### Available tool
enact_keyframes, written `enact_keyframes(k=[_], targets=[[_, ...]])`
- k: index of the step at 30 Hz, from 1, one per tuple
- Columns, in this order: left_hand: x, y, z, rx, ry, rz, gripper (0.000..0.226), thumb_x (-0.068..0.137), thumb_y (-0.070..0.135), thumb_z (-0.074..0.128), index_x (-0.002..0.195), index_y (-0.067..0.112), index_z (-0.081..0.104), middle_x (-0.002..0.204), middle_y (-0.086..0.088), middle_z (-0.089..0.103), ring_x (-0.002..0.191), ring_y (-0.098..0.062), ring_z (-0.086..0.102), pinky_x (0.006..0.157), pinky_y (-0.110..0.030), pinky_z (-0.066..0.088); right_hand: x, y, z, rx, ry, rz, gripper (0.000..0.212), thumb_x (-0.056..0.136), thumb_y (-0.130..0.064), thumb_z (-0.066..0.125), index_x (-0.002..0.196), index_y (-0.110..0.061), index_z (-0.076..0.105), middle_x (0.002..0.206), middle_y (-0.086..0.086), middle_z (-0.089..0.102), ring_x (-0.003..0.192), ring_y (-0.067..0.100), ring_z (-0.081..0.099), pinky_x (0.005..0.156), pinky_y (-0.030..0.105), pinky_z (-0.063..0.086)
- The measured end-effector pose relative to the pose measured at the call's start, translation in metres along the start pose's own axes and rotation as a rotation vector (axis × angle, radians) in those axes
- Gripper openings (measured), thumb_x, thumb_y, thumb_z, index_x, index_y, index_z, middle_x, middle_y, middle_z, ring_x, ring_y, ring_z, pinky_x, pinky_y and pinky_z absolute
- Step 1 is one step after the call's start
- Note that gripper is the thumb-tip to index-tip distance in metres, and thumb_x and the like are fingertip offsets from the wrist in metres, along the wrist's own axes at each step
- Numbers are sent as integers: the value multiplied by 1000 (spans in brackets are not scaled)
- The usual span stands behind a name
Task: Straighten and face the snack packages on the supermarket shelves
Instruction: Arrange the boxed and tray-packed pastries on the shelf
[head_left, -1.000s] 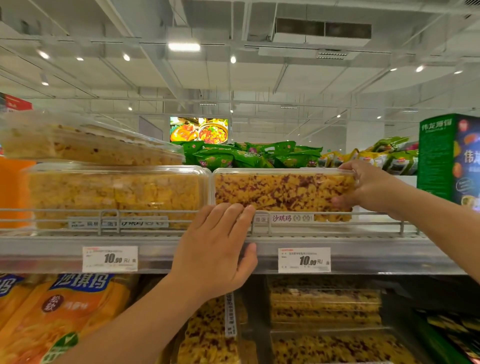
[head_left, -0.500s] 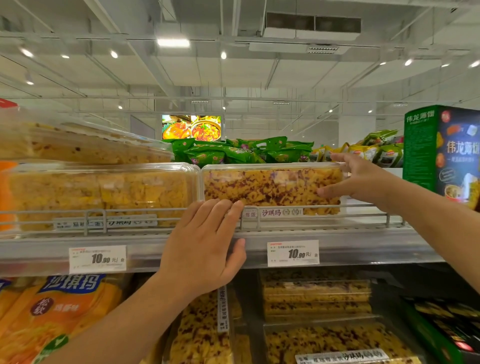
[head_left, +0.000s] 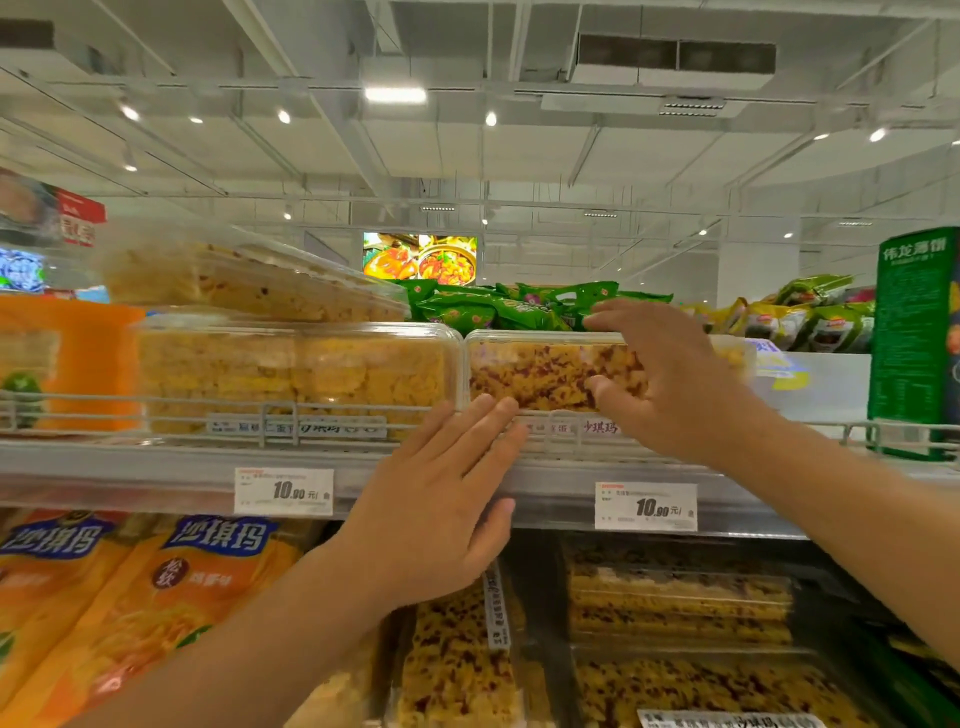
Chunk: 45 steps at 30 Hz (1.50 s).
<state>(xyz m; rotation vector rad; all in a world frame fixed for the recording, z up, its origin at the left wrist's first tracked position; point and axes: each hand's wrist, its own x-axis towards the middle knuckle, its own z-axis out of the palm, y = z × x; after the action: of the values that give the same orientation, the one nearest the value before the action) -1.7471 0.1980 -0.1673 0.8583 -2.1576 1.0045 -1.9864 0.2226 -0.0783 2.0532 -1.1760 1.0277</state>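
A clear plastic box of yellow snack squares with dark red flecks (head_left: 524, 371) stands on the top shelf behind a wire rail. My right hand (head_left: 670, 379) is spread across its front, fingers over the top edge and thumb against the front face. My left hand (head_left: 441, 499) lies flat with straight fingers, its tips touching the rail at the box's lower left corner. To the left, touching it, stands a clear box of plain yellow squares (head_left: 291, 369), with another clear box (head_left: 234, 280) lying tilted on top.
The shelf edge (head_left: 156, 467) carries two price tags. A tall green carton (head_left: 914, 338) stands at the right, and green bags (head_left: 493, 306) lie behind the boxes. On the shelf below are orange bags (head_left: 130, 597) and more clear boxes (head_left: 675, 597).
My right hand has slid left from the flecked box's right end to its front. My left hand stays at the rail. The view has moved closer.
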Motion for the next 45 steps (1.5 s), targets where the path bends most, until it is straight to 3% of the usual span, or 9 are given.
enact_keyframes(k=[7,15,21,24,27,30,35,39,45], targets=[[-76,-81,-31,-5,-40,8,52,90,38,49,138,18,53,149,-4,46,141,-22,37,116,-44,30,63,-129,26,7,1,-146,51,84,-26,65,134,-19,52,136,-1,52,129,19,43,108,34,22],[-134,-156,-55,-59,-69,-231,55,88,39,42,134,13,58,143,-5,52,133,-24,48,109,-41,34,124,-233,59,21,-51,-7,94,74,-45,76,149,-25,24,148,1,37,134,23,34,108,43,33],[-140,-169,-58,-190,-34,-230,55,90,42,41,137,17,56,144,1,51,134,-19,46,111,-35,29,131,-246,63,81,16,32,76,72,-42,80,136,-34,39,132,-3,44,109,17,52,94,38,45],[-132,-171,-63,-497,42,-381,43,94,46,42,133,32,53,136,14,52,126,-7,45,104,-25,35,132,-251,62,63,-7,61,63,73,-40,78,124,-32,42,125,-6,50,81,14,55,78,38,50],[-113,-173,-73,-899,157,-614,16,98,41,45,95,46,60,100,22,63,95,10,54,71,-6,40,131,-254,62,59,8,74,59,72,-31,74,119,-27,40,110,-2,60,70,10,54,63,32,43],[-96,-178,-79,-1196,160,-834,26,99,38,43,87,38,67,84,12,69,75,0,61,67,-25,42,129,-252,61,169,36,72,59,68,-23,74,118,-30,43,105,-3,61,63,6,52,60,30,43],[-76,-188,-89,-2044,-12,-893,59,96,57,34,113,9,65,104,-23,71,77,-29,64,63,-37,46,118,-237,52,387,125,156,61,68,3,67,106,-42,51,94,-11,61,53,4,56,45,18,44],[-56,-175,-104,-2285,-157,-759,84,72,74,50,119,7,65,110,-22,69,84,-33,69,64,-37,55,91,-222,30,327,196,58,59,72,5,72,109,-38,56,116,-26,59,87,-3,61,72,8,50],[-18,-126,-109,-2405,-117,-732,63,71,31,67,131,13,58,119,-12,69,111,-29,66,93,-49,53,33,-190,-10,264,165,-85,53,77,2,76,109,-34,53,141,-21,44,127,4,48,87,13,51]])
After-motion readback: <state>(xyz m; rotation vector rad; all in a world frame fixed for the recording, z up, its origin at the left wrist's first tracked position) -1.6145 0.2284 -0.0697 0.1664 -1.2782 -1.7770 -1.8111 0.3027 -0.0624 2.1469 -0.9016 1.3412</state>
